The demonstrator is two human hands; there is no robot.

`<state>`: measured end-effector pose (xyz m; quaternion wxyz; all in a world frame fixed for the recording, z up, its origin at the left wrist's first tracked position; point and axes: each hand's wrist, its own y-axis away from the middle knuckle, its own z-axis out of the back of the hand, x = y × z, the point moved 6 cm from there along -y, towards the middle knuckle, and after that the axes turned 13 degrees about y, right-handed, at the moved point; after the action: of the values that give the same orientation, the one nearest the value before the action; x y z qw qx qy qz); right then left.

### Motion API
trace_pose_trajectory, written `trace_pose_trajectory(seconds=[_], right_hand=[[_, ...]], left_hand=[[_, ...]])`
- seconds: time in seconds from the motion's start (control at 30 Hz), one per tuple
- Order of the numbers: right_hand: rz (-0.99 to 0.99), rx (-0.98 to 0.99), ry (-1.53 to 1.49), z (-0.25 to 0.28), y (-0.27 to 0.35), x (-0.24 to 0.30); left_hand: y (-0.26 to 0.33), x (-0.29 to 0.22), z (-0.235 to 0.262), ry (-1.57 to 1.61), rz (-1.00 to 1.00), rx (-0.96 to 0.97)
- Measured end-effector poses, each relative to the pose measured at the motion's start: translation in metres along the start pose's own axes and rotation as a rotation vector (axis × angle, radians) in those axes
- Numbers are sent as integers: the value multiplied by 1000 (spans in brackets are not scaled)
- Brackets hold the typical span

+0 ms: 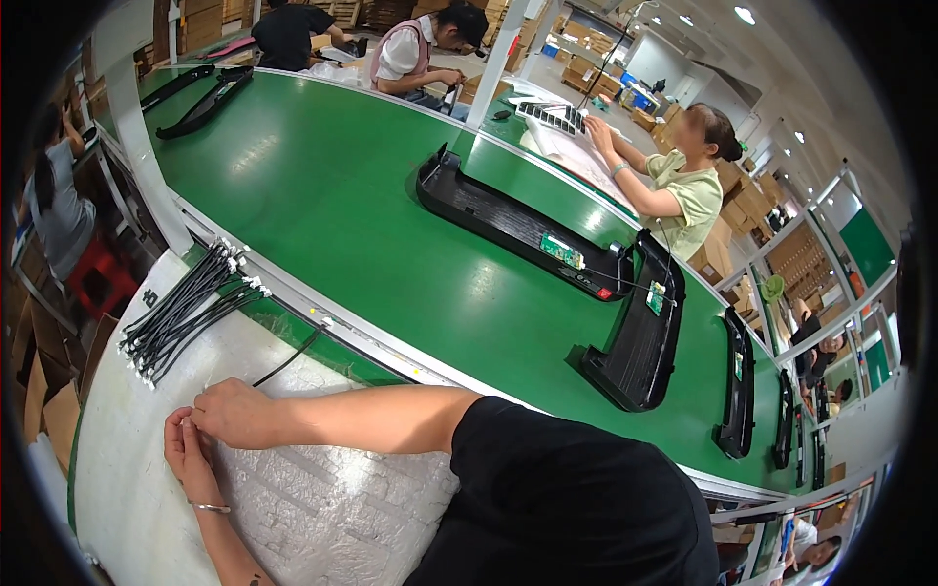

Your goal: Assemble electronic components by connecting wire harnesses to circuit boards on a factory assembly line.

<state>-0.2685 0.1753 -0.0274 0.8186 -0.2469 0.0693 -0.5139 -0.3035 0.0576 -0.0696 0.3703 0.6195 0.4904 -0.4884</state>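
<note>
Far L: 1 co-worker (pixel 61 186) on 1 red stool (pixel 100 278). Next, the white surface (pixel 107 503) w/ 1 bundle of blk cables (pixel 181 313), too overlapped to count, wht connectors at both ends, long axis lower L to upper R. Just below it, L hand (pixel 189 451), 1 bracelet (pixel 209 507) on wrist, fingers pointing up, tips meeting those of R hand (pixel 234 412); R fingers bunched tog., but what's btwn them is hidden, so can't tell if either is clamped on anything. 1 loose blk cable (pixel 290 359) runs from behind R hand to the edge of the green surface (pixel 342 195); it points up & R, long axis lower L to upper R, near end hidden. 1 wrinkled clear sheet (pixel 332 508) under R forearm. On green, far end: 2 blk housings (pixel 203 105), slanted. Beyond, 2 co-workers (pixel 415 54). Mid: 2 larger blk housings (pixel 489 210), approx. at R angles, 1 green board (pixel 561 250) in each. Behind, 1 co-worker in light green (pixel 689 181). Far R: at least 3 more housings (pixel 738 400), nearest w/ 1 board.
</note>
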Motion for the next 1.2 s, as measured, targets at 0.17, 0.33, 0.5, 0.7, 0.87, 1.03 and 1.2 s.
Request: trace_pose_trajectory(seconds=[0.17,0.33,0.5,0.7,0.87,1.03,1.2], right_hand=[[14,-123,23,13,1,1],[39,-169,58,11,2,0],[20,-162,24,10,2,-1],[58,-126,-5,10,3,4],[38,-126,-86,8,4,1],[12,-112,-91,9,1,-2],[2,-59,-93,4,-1,-6]], left_hand=[[5,-4,-4,-30,20,-45],[7,1,-4,-98,-103,-98],[2,-2,0,-60,-60,-68],[1,-4,5,-44,28,-87],[7,-10,-1,-30,43,-70],[6,-2,1,-38,-10,-61],[2,0,1,-55,-27,-43]])
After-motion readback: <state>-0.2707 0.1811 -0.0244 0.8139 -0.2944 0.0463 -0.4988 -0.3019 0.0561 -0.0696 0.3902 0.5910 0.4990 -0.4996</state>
